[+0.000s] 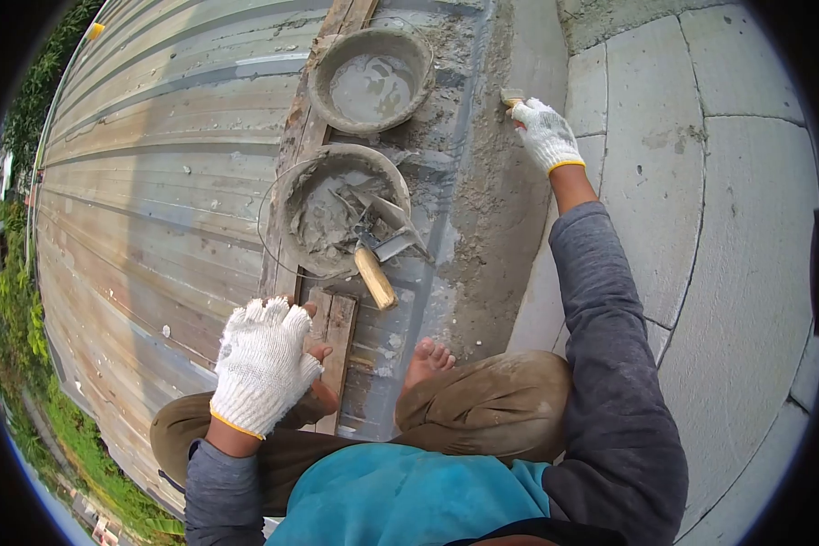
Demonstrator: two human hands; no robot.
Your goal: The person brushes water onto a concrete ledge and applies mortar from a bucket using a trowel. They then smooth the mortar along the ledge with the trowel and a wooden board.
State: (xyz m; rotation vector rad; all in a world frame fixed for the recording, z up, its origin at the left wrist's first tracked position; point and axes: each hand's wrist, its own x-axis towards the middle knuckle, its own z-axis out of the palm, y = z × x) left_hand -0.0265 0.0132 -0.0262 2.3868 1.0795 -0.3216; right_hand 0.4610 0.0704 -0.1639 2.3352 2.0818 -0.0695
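Note:
My right hand point(543, 133), in a white knit glove, is stretched forward and closed around a small wooden-handled tool point(511, 96) pressed to the wet cement strip point(491, 182) beside the block wall point(701, 182). My left hand point(262, 362), also gloved, hovers with fingers spread above my left foot and a wooden plank point(337, 337), holding nothing. A cement-caked bucket point(337, 214) holds mortar and a trowel point(378, 246) with a wooden handle sticking out toward me. A second bucket point(370, 77) with watery grey mix sits farther ahead.
I squat barefoot on a corrugated metal roof point(155, 182) that slopes off to the left. Grey concrete blocks form the wall on the right. Greenery point(18, 318) lies far below the roof's left edge. A thin wire loops by the near bucket.

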